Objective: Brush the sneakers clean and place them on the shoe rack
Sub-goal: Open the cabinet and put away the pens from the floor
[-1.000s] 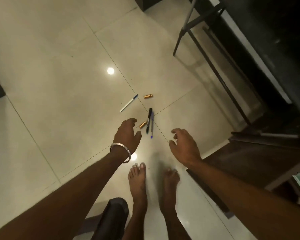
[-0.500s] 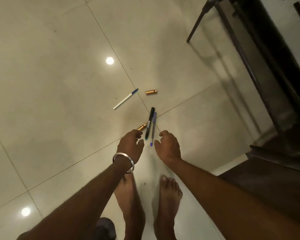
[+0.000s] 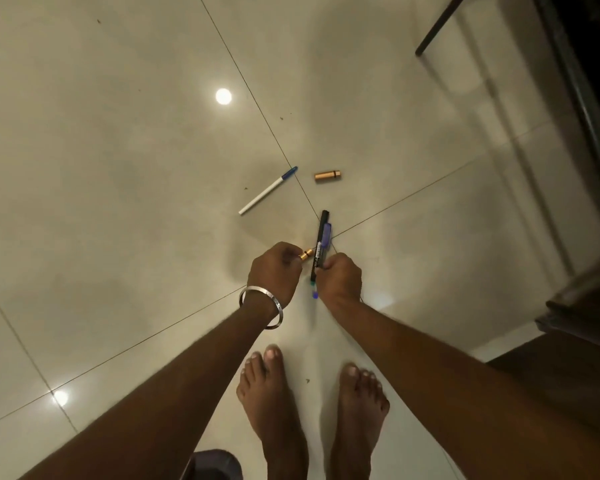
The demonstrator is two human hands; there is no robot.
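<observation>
Floor (image 3: pixel 118 168), pale glossy tile: white pen (image 3: pixel 266 191) with blue cap and copper tube (image 3: pixel 327 176) lying loose, apart from each other. Left hand (image 3: pixel 274 271), bangle (image 3: pixel 261 308) at wrist, fingers pinching a second copper piece (image 3: pixel 306 253). Right hand (image 3: pixel 338 278), fingers curled round a black marker (image 3: pixel 320 244) and purple pen (image 3: pixel 326 233) held side by side; bare feet (image 3: pixel 274 403) below.

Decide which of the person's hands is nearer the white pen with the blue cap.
Left. The left hand lies just below the white pen; the right hand sits farther off, below and to its right.
</observation>
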